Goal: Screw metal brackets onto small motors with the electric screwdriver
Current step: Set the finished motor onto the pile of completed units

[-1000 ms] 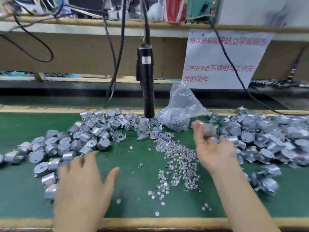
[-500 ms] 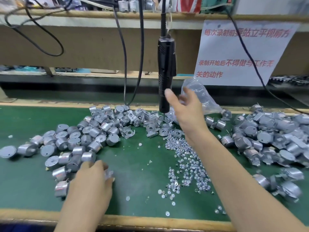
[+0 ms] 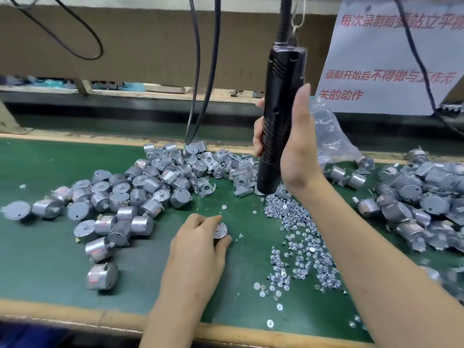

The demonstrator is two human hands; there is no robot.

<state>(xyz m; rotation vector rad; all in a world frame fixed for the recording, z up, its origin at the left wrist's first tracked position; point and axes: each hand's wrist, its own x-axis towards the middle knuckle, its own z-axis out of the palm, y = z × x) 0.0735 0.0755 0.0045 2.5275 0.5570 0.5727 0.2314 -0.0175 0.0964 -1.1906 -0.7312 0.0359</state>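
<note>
The black, ribbed electric screwdriver (image 3: 278,116) hangs upright over the green bench (image 3: 50,259), bit tip just above the screws (image 3: 298,237), the right hand (image 3: 298,156) with its grip wrapped round the barrel, while the left hand (image 3: 198,247) has its grip pinching a small silver motor (image 3: 222,229).

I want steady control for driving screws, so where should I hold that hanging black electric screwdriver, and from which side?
Wrap the ribbed lower barrel of the electric screwdriver, coming from its right, as the right hand does now. It hangs upright with the bit down, the cable takes its top, and the ribs probably help the grip.
</note>
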